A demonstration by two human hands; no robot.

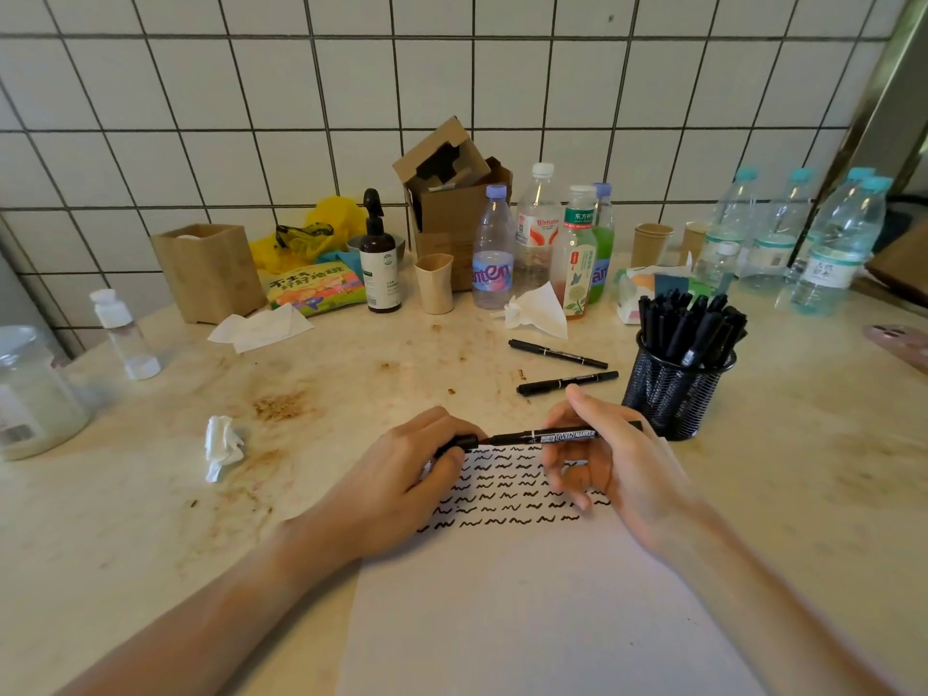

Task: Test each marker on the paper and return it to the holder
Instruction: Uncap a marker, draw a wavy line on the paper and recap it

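Currently left hand (407, 474) grips the cap (459, 443), fingers curled round it; can't tell if it's coming off or going on. Right hand (602, 459) pinches the marker (557, 437) barrel, held level over the paper (527, 595) squiggles. Two markers (562, 366) lie on the counter (351, 374) at 12 o'clock. Holder (673, 394) sits at 2 o'clock, close for returns.

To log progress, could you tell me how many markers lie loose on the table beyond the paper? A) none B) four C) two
C: two markers lie on the table left of the holder, apart from the one in the hands.
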